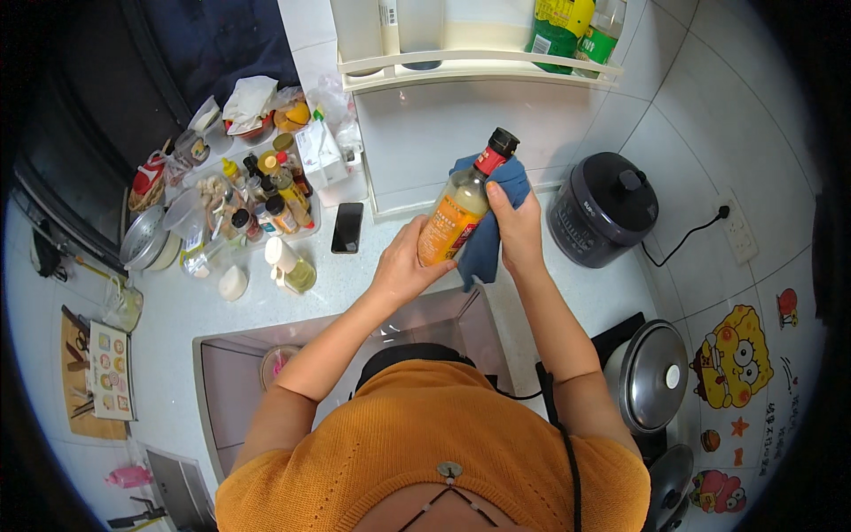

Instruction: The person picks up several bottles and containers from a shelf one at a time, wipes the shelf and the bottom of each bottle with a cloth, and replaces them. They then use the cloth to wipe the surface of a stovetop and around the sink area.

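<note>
Okay, left hand [403,263] wrapped round the bottle's [450,229] lower body, right hand [521,229] holding the blue cloth [480,253] against its shoulder, the bottle tilted above the counter [341,282], beyond the sink's [257,330] back edge. For a good wipe, I'd say: keep that low grip firm, turn bottle against cloth, and gather the dangling end. Down on the counter, the phone [347,228] lies near the back edge; the cooker [589,232] fills the back right corner. Stickers [740,359] brighten the right wall [691,151].
</note>
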Available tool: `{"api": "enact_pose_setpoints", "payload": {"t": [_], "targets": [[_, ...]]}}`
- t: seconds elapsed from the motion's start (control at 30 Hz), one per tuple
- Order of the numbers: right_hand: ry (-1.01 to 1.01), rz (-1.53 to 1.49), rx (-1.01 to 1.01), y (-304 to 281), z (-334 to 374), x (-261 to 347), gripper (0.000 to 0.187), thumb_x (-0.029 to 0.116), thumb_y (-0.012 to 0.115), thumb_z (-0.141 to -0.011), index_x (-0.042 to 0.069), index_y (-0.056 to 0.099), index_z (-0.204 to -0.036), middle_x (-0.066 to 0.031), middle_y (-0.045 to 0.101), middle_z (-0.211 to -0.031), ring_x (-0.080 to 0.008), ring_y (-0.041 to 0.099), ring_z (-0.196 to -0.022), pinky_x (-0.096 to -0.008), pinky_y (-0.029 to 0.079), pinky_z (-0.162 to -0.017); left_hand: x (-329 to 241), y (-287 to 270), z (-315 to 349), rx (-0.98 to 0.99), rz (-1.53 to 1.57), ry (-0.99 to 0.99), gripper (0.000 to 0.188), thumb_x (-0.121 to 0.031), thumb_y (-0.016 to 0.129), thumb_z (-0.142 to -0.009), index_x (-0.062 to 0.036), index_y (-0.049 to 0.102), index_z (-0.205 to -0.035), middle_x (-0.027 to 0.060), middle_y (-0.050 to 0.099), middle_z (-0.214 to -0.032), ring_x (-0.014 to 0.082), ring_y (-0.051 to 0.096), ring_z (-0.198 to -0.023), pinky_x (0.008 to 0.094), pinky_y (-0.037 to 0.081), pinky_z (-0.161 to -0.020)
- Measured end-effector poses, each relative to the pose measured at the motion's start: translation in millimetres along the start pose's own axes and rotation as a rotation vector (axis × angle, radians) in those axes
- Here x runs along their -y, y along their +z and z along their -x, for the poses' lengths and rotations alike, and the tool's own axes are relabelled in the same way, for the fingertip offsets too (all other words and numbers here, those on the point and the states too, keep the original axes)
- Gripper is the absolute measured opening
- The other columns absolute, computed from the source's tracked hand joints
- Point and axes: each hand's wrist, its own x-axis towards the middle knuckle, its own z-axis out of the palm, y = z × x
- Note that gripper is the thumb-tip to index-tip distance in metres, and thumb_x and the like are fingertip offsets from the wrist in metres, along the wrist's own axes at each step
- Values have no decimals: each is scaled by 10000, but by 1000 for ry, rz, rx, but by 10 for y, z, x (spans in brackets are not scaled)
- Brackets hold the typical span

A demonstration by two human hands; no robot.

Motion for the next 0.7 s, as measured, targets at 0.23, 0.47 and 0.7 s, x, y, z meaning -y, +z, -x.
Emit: {"api": "enact_pose_setpoints", "payload": {"t": [0.23,0.47,0.7], "targets": [[65,-34,69,123,254,-169,437,156,546,-890,-13,404,-1268,-53,526,-1126,-119,482,-1028,-266,380,-913,26,79,-9,22,688,-144,580,-143,739,-722,8,441,-1195,111,572,-1094,182,565,-980,299,452,-849],[35,360,273,-17,671,-478,523,25,534,-846,-36,344,-1330,-90,525,-1161,-141,488,-1050,-273,373,-930,-61,-325,-332,7,1029,-121,498,-170,664,-810,-19,427,-1221,85,560,-1123,159,534,-1030,303,408,-913],[-15,139,153,48,282,4,509,165,551,-888,-48,359,-1308,-94,494,-1231,-147,472,-1100,-285,359,-959,-151,-331,-292,108,973,-77,567,-191,673,-810,-26,380,-1267,79,523,-1180,158,495,-1092,308,375,-953]]}}
